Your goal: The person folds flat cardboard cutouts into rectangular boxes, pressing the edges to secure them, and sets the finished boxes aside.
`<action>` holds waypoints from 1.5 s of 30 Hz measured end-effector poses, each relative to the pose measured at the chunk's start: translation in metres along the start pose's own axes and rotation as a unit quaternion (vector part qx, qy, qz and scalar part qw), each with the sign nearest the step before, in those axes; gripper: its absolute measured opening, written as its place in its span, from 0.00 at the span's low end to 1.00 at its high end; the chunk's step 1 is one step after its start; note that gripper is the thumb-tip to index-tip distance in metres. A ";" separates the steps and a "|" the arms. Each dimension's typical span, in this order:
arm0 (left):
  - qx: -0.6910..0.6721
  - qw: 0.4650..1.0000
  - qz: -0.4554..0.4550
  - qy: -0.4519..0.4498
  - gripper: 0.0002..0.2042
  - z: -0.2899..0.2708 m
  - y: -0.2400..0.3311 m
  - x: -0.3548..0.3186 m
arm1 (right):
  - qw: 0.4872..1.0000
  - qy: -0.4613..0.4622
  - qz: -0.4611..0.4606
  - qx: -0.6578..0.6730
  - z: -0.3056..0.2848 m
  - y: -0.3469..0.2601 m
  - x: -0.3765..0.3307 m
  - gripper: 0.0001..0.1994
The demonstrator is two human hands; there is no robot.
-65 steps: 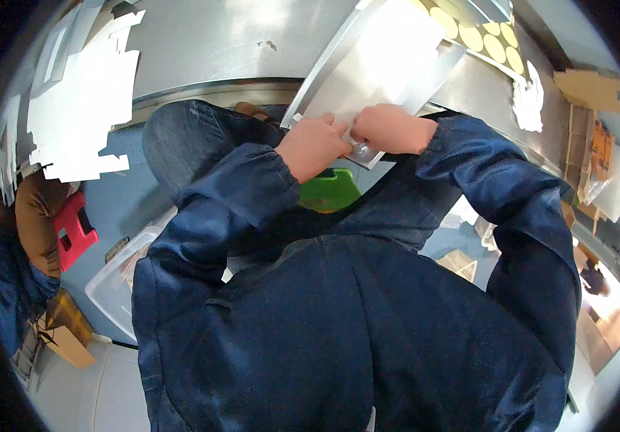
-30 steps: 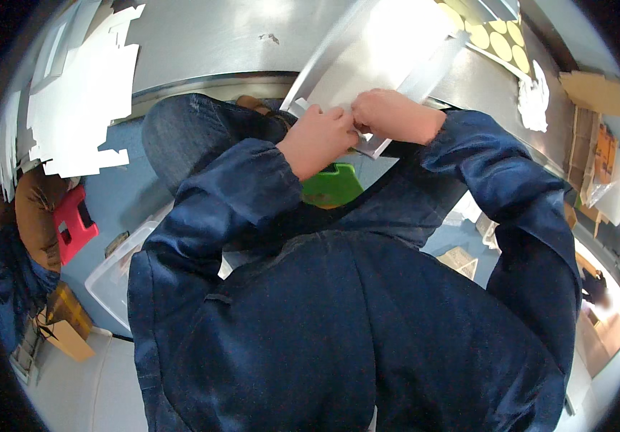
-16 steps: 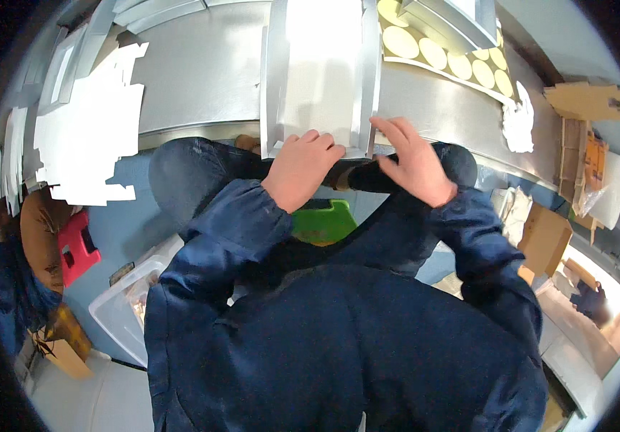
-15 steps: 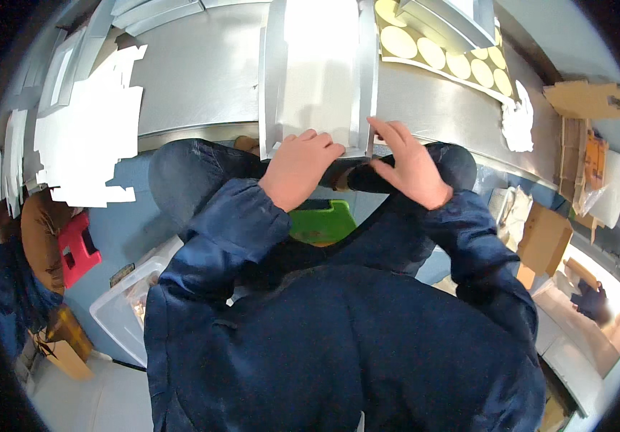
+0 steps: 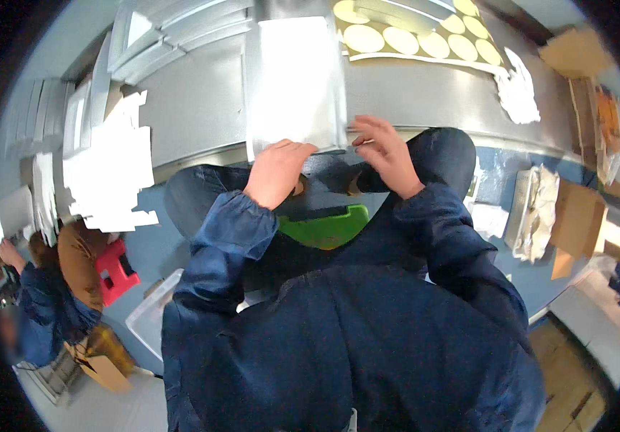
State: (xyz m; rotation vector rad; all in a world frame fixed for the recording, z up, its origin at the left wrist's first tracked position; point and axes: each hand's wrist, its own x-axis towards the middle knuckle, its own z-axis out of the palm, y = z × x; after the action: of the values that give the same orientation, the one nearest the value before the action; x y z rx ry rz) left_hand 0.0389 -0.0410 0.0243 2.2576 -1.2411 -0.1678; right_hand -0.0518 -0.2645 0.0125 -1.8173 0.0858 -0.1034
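A long pale box [image 5: 295, 86] lies lengthwise on the metal table in front of me, its upper face brightly lit. My left hand [image 5: 279, 171] is at its near left corner, with the fingers closed over the near edge. To the right of that corner, my right hand [image 5: 389, 155] is held with fingers apart and slightly blurred. A narrow gap separates it from the box, and nothing is in it.
A sheet of round yellow stickers [image 5: 400, 42] lies at the far right beside crumpled white paper [image 5: 517, 88]. White flat pieces [image 5: 112, 165] and grey boxes [image 5: 180, 39] sit on the left. A green stool [image 5: 328, 229] is below; a co-worker's sleeve [image 5: 43, 302] shows far left.
The box's raised side walls and hollow showed before; now a bright, flatter face shows. My right hand has come away from its right side. The whole view has shifted somewhat.
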 end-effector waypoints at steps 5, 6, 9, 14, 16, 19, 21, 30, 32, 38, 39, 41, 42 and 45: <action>0.144 0.987 -0.068 -0.033 0.16 0.003 0.011 0.000 | 0.936 -0.121 0.257 0.208 0.014 0.048 0.010 0.24; 0.151 0.986 -0.058 -0.040 0.16 0.006 0.014 0.001 | 0.916 -0.101 0.293 0.256 0.024 0.044 0.015 0.24; 0.167 0.984 -0.042 0.048 0.13 0.015 0.023 0.008 | 0.891 -0.076 0.309 0.325 0.026 0.028 0.022 0.24; 0.113 0.992 -0.039 0.042 0.07 0.028 0.016 0.013 | 0.879 -0.142 0.316 0.329 0.036 0.031 0.028 0.20; 0.096 0.993 -0.069 0.013 0.10 0.032 0.012 0.011 | 0.889 -0.128 0.291 0.329 0.040 0.039 0.030 0.21; 0.096 0.992 -0.084 -0.012 0.11 0.027 0.012 0.013 | 0.897 -0.114 0.273 0.329 0.047 0.041 0.028 0.21; 0.133 0.987 -0.088 -0.005 0.17 0.018 0.021 0.012 | 0.902 -0.113 0.267 0.321 0.046 0.038 0.028 0.21; 0.229 0.961 -0.155 0.008 0.38 0.016 0.014 -0.017 | 0.889 -0.136 0.296 0.322 0.050 0.007 0.030 0.28; 0.221 0.962 -0.158 0.010 0.38 0.020 0.010 -0.014 | 0.890 -0.116 0.309 0.315 0.062 0.007 0.031 0.28; 0.237 0.961 -0.139 0.012 0.38 0.023 0.003 -0.013 | 0.855 -0.064 0.381 0.347 0.073 0.005 0.032 0.21; 0.233 0.962 -0.143 0.014 0.38 0.022 0.003 -0.011 | 0.850 -0.054 0.384 0.356 0.075 0.007 0.033 0.19; 0.211 0.970 -0.125 0.006 0.37 0.021 0.004 -0.006 | 0.851 -0.044 0.389 0.350 0.078 0.014 0.034 0.19; 0.207 0.970 -0.127 0.008 0.37 0.020 0.004 -0.004 | 0.851 -0.033 0.391 0.349 0.079 0.016 0.034 0.20; 0.222 0.968 -0.117 0.004 0.31 0.020 0.000 -0.003 | 0.851 -0.028 0.403 0.335 0.081 0.011 0.035 0.19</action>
State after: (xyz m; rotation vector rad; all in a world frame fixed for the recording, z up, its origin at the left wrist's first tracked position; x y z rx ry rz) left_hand 0.0300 -0.0462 0.0068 2.7872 -1.0846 0.0403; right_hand -0.0080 -0.1929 -0.0169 -0.9683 0.6787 0.4681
